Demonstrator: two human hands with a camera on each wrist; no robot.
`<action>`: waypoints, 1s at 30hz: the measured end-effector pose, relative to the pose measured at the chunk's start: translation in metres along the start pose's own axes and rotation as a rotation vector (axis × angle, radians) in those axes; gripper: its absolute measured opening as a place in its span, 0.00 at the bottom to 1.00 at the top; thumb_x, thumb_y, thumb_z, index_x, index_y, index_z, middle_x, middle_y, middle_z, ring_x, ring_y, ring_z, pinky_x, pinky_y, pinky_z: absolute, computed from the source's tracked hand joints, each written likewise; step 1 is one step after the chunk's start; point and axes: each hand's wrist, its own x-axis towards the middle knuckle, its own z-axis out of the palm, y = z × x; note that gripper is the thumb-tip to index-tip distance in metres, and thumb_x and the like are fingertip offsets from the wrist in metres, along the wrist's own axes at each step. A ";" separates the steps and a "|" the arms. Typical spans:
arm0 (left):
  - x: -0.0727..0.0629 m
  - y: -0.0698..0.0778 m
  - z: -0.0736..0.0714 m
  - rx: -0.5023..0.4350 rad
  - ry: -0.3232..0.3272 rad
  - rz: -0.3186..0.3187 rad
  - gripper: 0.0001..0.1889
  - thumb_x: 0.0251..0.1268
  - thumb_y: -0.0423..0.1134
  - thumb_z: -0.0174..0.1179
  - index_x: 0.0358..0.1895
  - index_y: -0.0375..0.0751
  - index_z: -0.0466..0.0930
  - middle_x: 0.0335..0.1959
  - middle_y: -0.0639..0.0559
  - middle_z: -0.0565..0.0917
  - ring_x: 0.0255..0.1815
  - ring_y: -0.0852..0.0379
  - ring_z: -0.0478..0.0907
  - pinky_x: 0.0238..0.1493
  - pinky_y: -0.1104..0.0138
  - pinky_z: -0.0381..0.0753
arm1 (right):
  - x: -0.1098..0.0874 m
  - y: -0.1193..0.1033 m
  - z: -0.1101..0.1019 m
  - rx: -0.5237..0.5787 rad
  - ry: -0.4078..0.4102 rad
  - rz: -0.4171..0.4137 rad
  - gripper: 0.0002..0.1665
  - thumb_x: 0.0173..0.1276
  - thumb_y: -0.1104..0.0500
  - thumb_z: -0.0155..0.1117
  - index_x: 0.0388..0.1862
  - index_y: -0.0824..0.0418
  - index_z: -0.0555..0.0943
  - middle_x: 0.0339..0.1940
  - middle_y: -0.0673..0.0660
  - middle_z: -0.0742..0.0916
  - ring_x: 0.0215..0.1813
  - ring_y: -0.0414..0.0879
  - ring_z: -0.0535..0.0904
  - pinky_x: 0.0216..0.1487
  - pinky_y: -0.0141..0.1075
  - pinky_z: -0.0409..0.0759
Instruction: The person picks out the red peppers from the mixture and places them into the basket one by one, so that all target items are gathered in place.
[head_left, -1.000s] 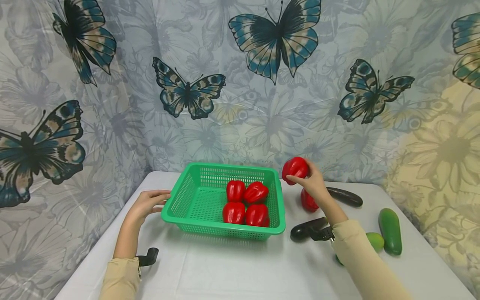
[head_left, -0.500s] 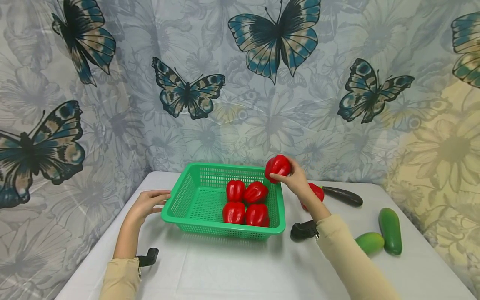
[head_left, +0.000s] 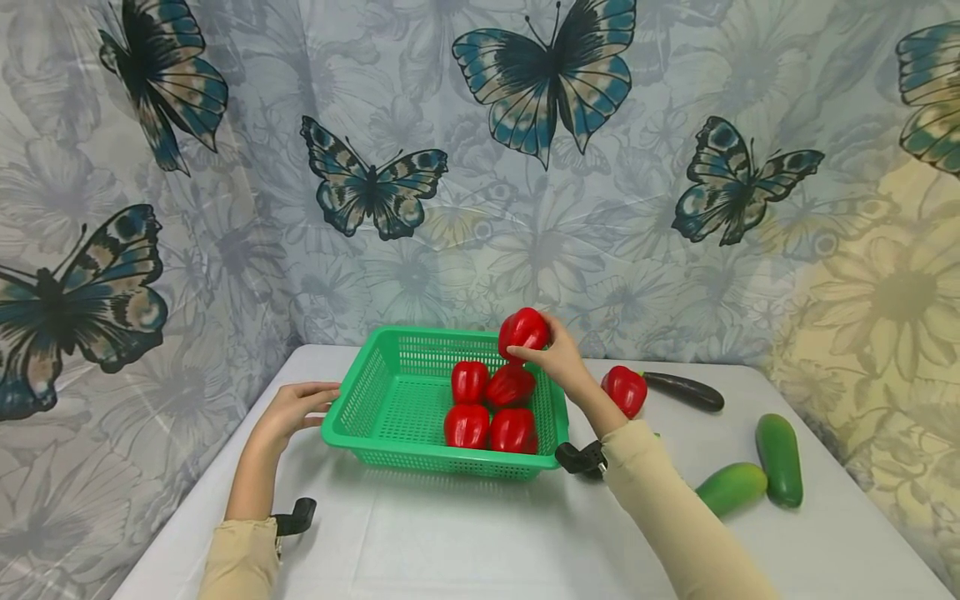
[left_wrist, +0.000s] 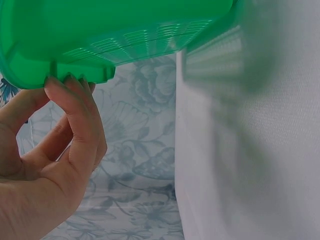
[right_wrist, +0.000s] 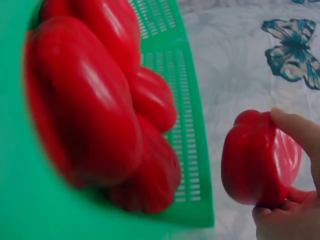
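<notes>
My right hand (head_left: 558,354) holds a red bell pepper (head_left: 522,333) in the air over the back right part of the green basket (head_left: 442,458). In the right wrist view, thumb and fingers grip that pepper (right_wrist: 252,160) from opposite sides. Several other red bell peppers (head_left: 467,427) lie grouped in the basket's right half, with its left half bare. My left hand (head_left: 296,408) is at the basket's left rim. In the left wrist view, the fingertips of this hand (left_wrist: 65,135) pinch the rim's edge (left_wrist: 85,72).
Right of the basket lie another red bell pepper (head_left: 624,392) and a dark eggplant (head_left: 686,392). A green mango-like fruit (head_left: 733,487) and a long green vegetable (head_left: 780,460) lie farther right on the white table (head_left: 420,533). Another dark object is mostly hidden by the right wrist.
My right hand has carried the bell pepper leftward, from right of the basket to over its back right part. The left hand and the basket stay in place.
</notes>
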 end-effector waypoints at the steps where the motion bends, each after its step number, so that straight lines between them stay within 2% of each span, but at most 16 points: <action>1: 0.000 0.000 0.000 0.001 -0.003 0.004 0.29 0.71 0.50 0.58 0.65 0.32 0.72 0.66 0.35 0.73 0.54 0.52 0.78 0.52 0.63 0.85 | 0.000 -0.001 0.002 -0.003 -0.002 0.004 0.52 0.61 0.52 0.71 0.78 0.58 0.54 0.73 0.62 0.69 0.71 0.58 0.68 0.69 0.54 0.74; 14: 0.001 -0.001 0.001 0.003 0.009 -0.007 0.29 0.70 0.50 0.58 0.65 0.31 0.72 0.65 0.35 0.74 0.52 0.53 0.79 0.51 0.63 0.86 | 0.010 -0.010 0.031 -0.039 -0.022 -0.001 0.50 0.59 0.53 0.72 0.76 0.59 0.58 0.69 0.62 0.74 0.69 0.59 0.71 0.68 0.53 0.75; 21: -0.002 0.000 0.002 0.006 0.002 -0.004 0.30 0.70 0.50 0.58 0.65 0.31 0.72 0.65 0.34 0.73 0.54 0.51 0.79 0.52 0.63 0.85 | 0.014 -0.008 0.044 -0.004 -0.048 0.025 0.51 0.60 0.52 0.73 0.76 0.58 0.57 0.70 0.61 0.73 0.69 0.57 0.71 0.68 0.53 0.74; 30: -0.002 0.000 0.001 0.004 -0.002 -0.007 0.31 0.70 0.51 0.58 0.66 0.31 0.71 0.65 0.34 0.73 0.52 0.54 0.79 0.52 0.63 0.86 | 0.020 -0.008 0.063 -0.031 -0.086 -0.005 0.49 0.60 0.52 0.73 0.75 0.57 0.59 0.69 0.61 0.74 0.68 0.57 0.72 0.66 0.53 0.77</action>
